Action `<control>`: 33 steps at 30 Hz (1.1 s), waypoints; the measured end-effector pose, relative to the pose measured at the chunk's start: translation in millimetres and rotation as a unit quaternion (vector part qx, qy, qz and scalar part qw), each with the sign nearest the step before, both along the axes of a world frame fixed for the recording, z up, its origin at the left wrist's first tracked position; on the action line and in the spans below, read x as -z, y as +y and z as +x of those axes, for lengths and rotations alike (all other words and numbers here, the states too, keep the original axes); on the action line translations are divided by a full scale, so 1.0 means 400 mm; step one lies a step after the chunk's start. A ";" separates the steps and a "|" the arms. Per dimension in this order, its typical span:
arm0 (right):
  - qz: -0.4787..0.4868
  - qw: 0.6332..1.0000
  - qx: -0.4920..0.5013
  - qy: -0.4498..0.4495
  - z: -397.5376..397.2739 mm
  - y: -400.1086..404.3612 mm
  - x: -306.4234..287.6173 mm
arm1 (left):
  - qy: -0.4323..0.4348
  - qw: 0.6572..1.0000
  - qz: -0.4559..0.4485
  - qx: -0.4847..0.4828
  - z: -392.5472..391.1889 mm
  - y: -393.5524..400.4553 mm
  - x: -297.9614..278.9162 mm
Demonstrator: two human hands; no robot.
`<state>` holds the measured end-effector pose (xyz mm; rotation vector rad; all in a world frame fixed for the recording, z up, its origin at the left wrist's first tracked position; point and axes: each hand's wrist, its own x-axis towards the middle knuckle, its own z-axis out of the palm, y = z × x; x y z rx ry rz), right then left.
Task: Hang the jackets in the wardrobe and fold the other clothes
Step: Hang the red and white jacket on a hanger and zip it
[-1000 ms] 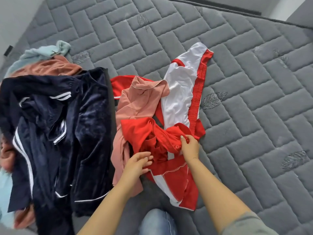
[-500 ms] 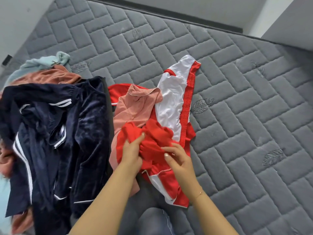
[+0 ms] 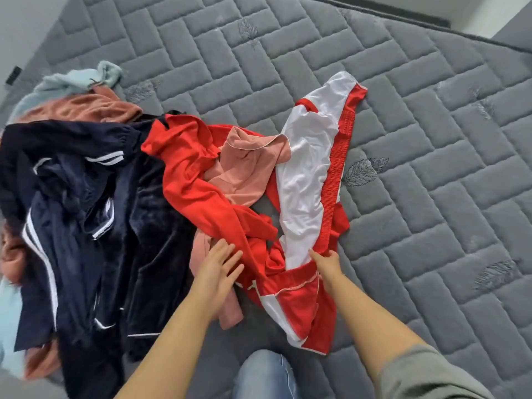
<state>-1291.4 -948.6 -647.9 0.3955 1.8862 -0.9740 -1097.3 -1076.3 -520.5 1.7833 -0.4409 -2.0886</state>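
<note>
**Spreading out the red-and-white jacket**

Right hand [image 3: 326, 262] is pinching the red-and-white jacket [image 3: 309, 168] at its near hem; left hand [image 3: 218, 266] is lying released, fingers straight, just left of it. Jacket's long axis is running away from the right hand across the mattress [image 3: 403, 139]. Versus 0.5 s ago: red sleeve [image 3: 187, 168] is now flung left, touching the navy garment [image 3: 86, 211].

Grey quilted mattress [image 3: 374, 197], brick-pattern stitching, embroidered leaf motifs [image 3: 363, 170] scattered over the surface. Dark trim along the far edge [image 3: 403, 12]. Pale wall [image 3: 26, 27] at upper left, small dark wall fitting [image 3: 13, 75] on it. Jeans-clad knee [image 3: 263, 375] at bottom centre.
</note>
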 end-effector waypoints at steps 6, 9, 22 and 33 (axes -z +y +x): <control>-0.056 0.993 -0.073 0.076 0.010 -0.040 -0.029 | -0.016 0.997 0.044 0.054 0.020 0.101 0.011; -0.155 0.962 -0.154 0.161 0.050 -0.074 -0.151 | -0.024 0.996 0.038 0.071 0.025 0.086 -0.005; -0.363 0.843 -0.342 0.199 0.350 0.079 -0.620 | 0.124 0.987 -0.083 0.055 0.053 0.039 -0.287; -0.323 0.913 0.109 -0.225 0.779 0.259 -0.603 | 0.346 0.924 -0.073 -0.146 0.595 0.301 -0.637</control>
